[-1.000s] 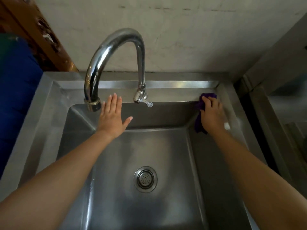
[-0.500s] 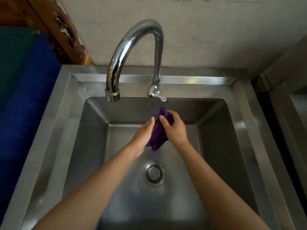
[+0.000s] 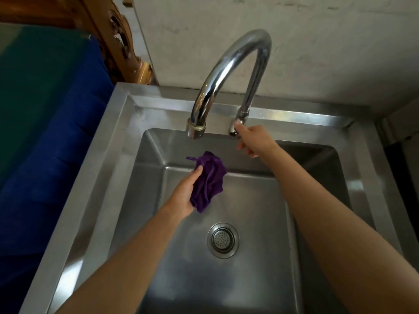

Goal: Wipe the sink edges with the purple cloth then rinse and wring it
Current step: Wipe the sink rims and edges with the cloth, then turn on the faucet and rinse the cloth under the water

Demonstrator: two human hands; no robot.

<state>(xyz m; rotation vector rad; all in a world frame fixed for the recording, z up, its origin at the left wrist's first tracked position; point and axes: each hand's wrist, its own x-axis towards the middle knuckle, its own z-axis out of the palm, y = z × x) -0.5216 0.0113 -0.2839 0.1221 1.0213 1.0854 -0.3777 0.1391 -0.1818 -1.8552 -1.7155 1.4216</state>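
Observation:
The purple cloth [image 3: 209, 180] is bunched in my left hand [image 3: 184, 193], held above the basin of the steel sink [image 3: 118, 141], just below the spout of the curved chrome tap [image 3: 229, 71]. My right hand [image 3: 255, 140] has left the cloth and reaches to the tap's base at the back rim, its fingers closed around the small tap handle [image 3: 234, 129]. No water is seen running from the spout.
The round drain strainer [image 3: 222, 240] lies in the basin floor below the cloth. A blue and green cloth-covered surface [image 3: 45, 132] adjoins the sink's left side, with carved wood [image 3: 118, 41] behind it. A plastered wall [image 3: 317, 41] backs the sink.
My right hand wiped the back right rim, brought the cloth to the middle, passed it to my left hand, then reached up to the tap handle. The view shifted right.

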